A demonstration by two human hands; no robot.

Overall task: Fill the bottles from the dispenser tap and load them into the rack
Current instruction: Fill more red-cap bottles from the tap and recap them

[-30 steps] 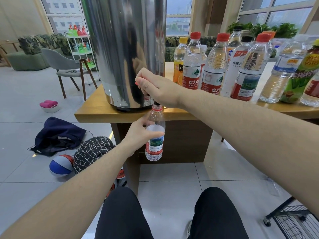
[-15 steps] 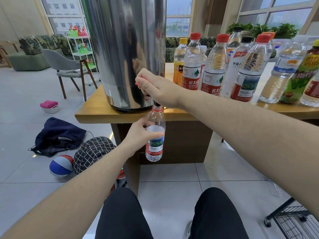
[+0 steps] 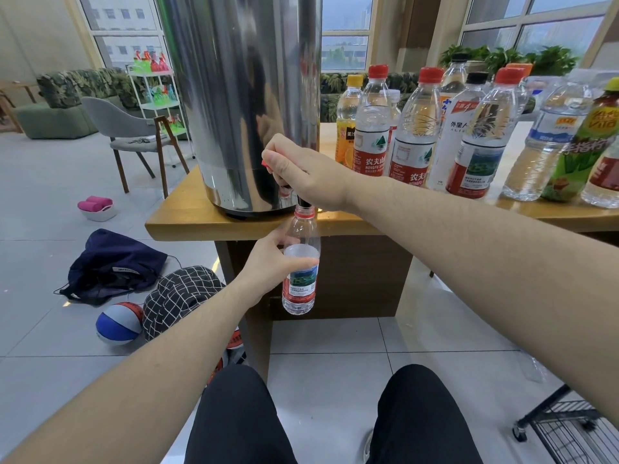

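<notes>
Barely any change over the last second: right hand (image 3: 301, 175) still curled round the red tap lever (image 3: 264, 162) at the foot of the steel dispenser (image 3: 241, 105), fingers wrapped and pinching it; left hand (image 3: 271, 266) still gripping the small water bottle (image 3: 300, 262), fingers curled round its middle, open mouth held right up under the black spout (image 3: 304, 202). Water level apparently near the shoulder, about as before, though hard to read through clear plastic; probably close to full, so releasing the lever likely comes soon, then capping and loading. One bottle at the tap, held in the air below the table (image 3: 187, 222) edge. Roughly ten more bottles standing on the table to the right of the dispenser, overlapping too much for a sure count: at least three with red caps (image 3: 378, 71), one yellow-capped orange drink (image 3: 348, 122), one green-labelled tea bottle (image 3: 582, 152). One wire rack (image 3: 569, 433) on castors at lower right, only a corner visible, no bottles seen in it.
</notes>
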